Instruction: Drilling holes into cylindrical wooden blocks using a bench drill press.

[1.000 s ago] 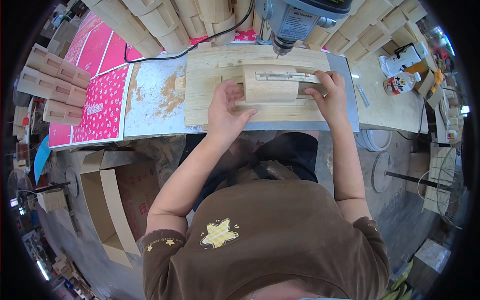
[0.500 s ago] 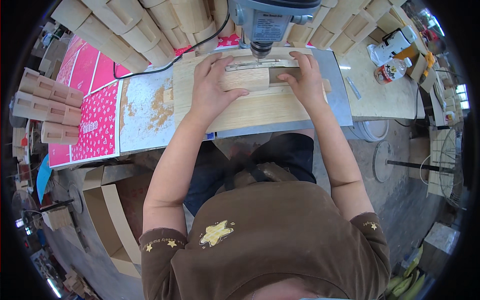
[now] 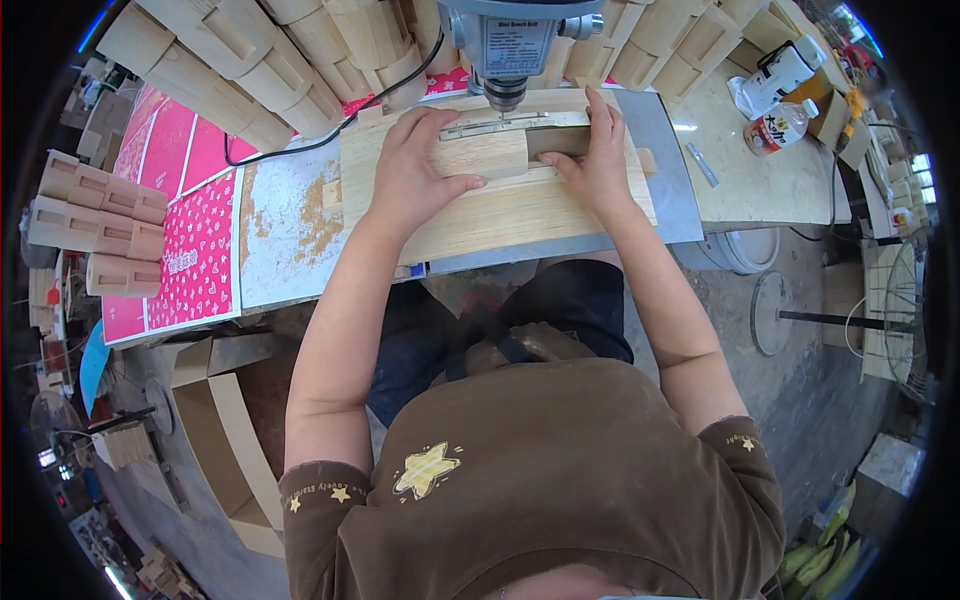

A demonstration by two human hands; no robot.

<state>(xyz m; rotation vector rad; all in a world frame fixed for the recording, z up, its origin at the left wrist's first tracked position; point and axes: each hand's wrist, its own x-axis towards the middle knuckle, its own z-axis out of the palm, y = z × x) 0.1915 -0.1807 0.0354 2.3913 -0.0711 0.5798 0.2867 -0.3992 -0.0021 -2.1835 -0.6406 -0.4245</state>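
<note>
Where one drill (image 3: 508, 48) points down, two half-curled hands (image 3: 410, 172) (image 3: 600, 165) clasp one wooden block (image 3: 478, 155); one tube (image 3: 703, 165) lies rightward.

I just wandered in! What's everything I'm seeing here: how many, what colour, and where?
drill: one, grey-blue, top centre
wooden block: one, pale, below drill
slim strip: one, whitish, along block's top
grey-brown section: one, block's right end
board: one, pale, under block
wooden pieces: many, pale, bench's back and left
cable: one, black, left of drill
sawdust: patches, tan, bench's left
bottle: one, clear, red label, bench's right
cardboard box: one, brown, floor left
bucket: one, white, under bench's right
shirt: one, brown, person's torso
left hand: one, bare, block's left end
right hand: one, bare, at grey-brown section
Smaller background items are too blurred to name.
</note>
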